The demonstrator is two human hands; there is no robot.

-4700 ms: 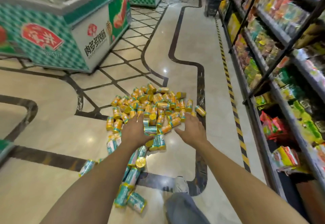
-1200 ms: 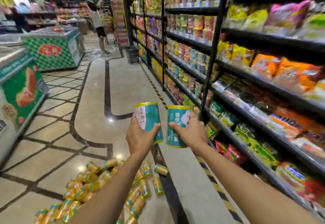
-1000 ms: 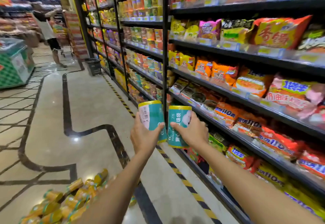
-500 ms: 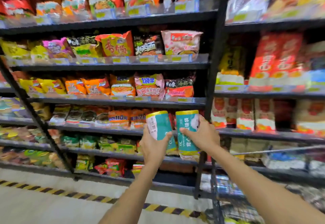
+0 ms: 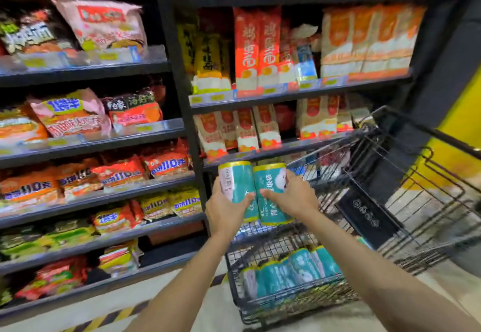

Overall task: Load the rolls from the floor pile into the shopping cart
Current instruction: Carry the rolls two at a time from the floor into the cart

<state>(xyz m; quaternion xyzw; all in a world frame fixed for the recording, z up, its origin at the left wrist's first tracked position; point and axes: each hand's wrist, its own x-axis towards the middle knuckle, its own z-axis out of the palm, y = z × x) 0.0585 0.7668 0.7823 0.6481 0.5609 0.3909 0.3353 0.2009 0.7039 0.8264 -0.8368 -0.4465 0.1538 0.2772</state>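
My left hand (image 5: 225,212) grips a teal roll with yellow ends (image 5: 235,180), held upright. My right hand (image 5: 294,197) grips a second teal roll (image 5: 270,188) right beside it; the two rolls touch. Both are held above the near left corner of a black wire shopping cart (image 5: 369,193). Several teal rolls (image 5: 291,271) lie in the cart's bottom at its near end. The floor pile is out of view.
Black shelves (image 5: 182,102) packed with snack and noodle bags stand just behind and left of the cart. A yellow and black striped line (image 5: 109,316) runs on the floor along the shelf base. A yellow wall (image 5: 463,128) stands at right.
I have turned right from the floor pile, carrying both rolls raised. The shelf slid left and the cart came into view under my hands.
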